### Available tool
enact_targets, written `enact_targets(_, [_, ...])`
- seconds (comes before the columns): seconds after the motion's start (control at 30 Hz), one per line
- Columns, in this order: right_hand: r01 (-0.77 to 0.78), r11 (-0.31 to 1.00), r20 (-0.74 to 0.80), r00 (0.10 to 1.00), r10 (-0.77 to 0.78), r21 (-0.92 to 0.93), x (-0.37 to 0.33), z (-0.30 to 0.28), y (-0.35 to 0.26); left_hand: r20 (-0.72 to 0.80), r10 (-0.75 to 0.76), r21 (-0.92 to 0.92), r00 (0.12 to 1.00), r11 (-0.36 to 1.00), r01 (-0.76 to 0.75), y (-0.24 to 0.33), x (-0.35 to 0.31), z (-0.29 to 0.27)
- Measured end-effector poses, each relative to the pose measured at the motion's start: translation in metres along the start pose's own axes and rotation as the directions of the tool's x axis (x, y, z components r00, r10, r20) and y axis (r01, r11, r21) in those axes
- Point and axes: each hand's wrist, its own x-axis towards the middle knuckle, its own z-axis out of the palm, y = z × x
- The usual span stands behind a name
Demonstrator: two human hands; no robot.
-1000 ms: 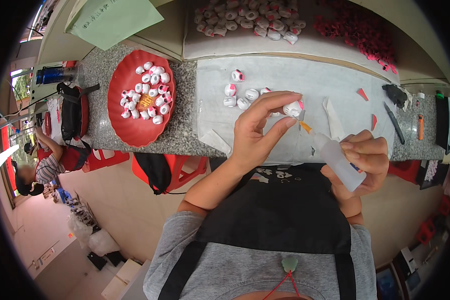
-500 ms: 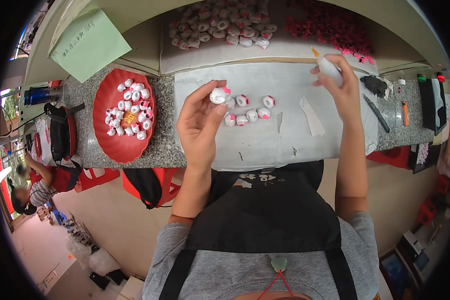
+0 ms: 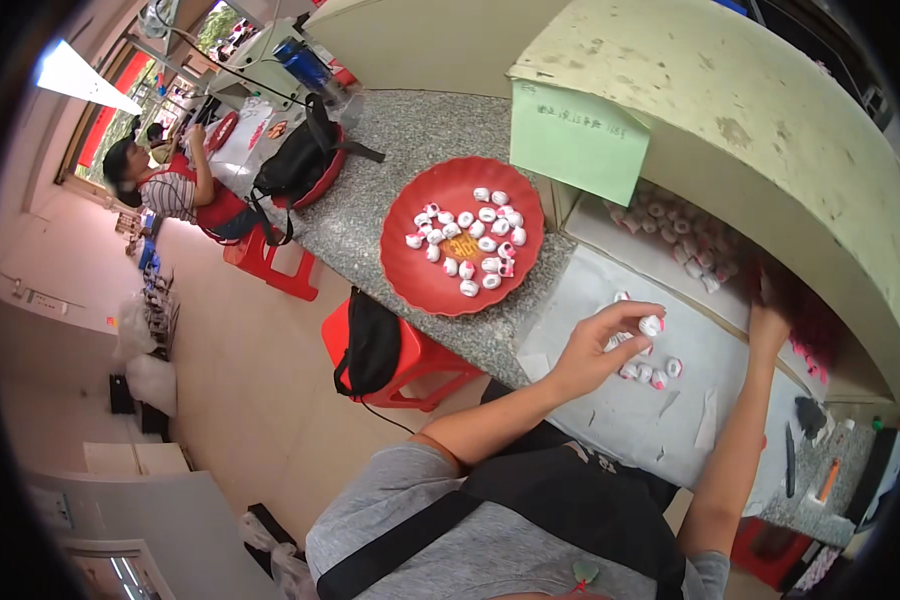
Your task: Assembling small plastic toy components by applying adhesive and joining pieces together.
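Between the thumb and fingertips of my left hand [image 3: 602,348] is a small white figurine head with pink on it [image 3: 651,326], held above the paper-covered worktop. Several more white-and-pink heads [image 3: 644,373] lie on the paper just beneath that hand. My right hand [image 3: 769,318] reaches in under the shelf, beside a pile of small pink pieces [image 3: 812,358]. Its fingers are blurred and partly lost in shadow, so what they hold, if anything, is hidden. A heap of white-and-pink heads [image 3: 682,240] sits under the shelf to its left.
A red scalloped plate [image 3: 407,275] with several heads stands left of the paper. A green note [image 3: 578,150] hangs off the shelf [image 3: 710,90]. Right of the paper lie a dark pen [image 3: 790,462] and an orange tool [image 3: 829,481]. Another person [image 3: 175,190] sits far left.
The view has swung left. My right hand has gone in under the shelf by the pink pieces; the white squeeze bottle it held no longer shows. My left hand still holds the head.
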Motion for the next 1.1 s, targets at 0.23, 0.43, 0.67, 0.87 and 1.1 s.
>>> enact_targets(0.23, [-0.085,0.994,0.158,0.983,0.094,-0.065,-0.005,0.021,0.014,0.017,-0.008,-0.007,1.000,1.000,0.008,0.004,-0.002,-0.003])
enact_targets(0.43, [-0.080,0.994,0.273,0.957,0.098,-0.078,-0.007,0.015,0.023,0.043,-0.050,-0.035,0.998,0.998,0.052,0.005,0.004,-0.004])
enact_targets(0.67, [-0.592,0.806,0.494,0.696,0.521,-0.017,-0.006,-0.023,0.000,-0.006,-0.083,-0.086,0.997,0.993,0.082,0.002,0.002,0.004])
enact_targets(0.87, [-0.814,0.133,0.698,0.558,0.450,0.565,-0.029,-0.082,-0.060,0.038,-0.133,-0.118,0.990,0.984,0.136,-0.009,0.008,0.015])
enact_targets(1.1, [-0.714,-0.209,0.738,0.600,0.309,0.668,-0.043,-0.106,-0.106,0.116,-0.116,-0.084,0.986,0.988,0.126,-0.009,0.001,0.028])
